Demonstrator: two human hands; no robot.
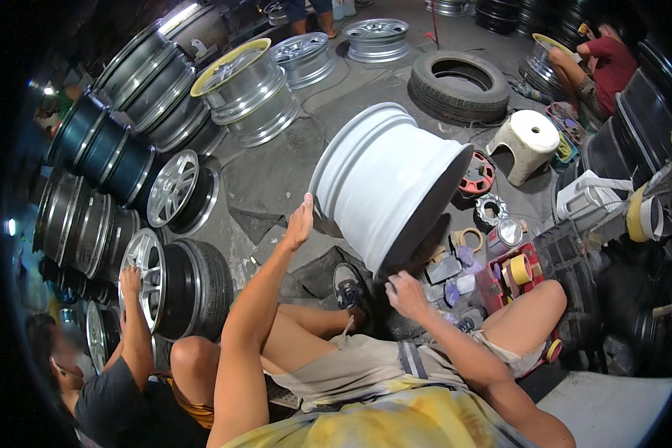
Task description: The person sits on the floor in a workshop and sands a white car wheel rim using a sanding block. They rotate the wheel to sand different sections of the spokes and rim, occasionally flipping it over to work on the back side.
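Observation:
A white-grey wheel rim (388, 179) stands tilted in front of me, its smooth barrel facing up and its lower side in dark shadow. My left hand (300, 222) grips its left edge, fingers pointing up along the lip and partly hidden by it. By the lower edge of the rim, my right hand (409, 295) is closed with its fingers curled. Whatever is in those fingers, if anything, I cannot make out. Whether they touch the rim is also unclear.
Right of the rim lie tape rolls (471, 239), a metal can (506, 233) and a red crate (493, 287). A white stool (526, 142) and a tire (459, 86) stand beyond. Stacked rims (153, 89) line the left, where a co-worker (101, 396) handles a silver wheel (153, 280).

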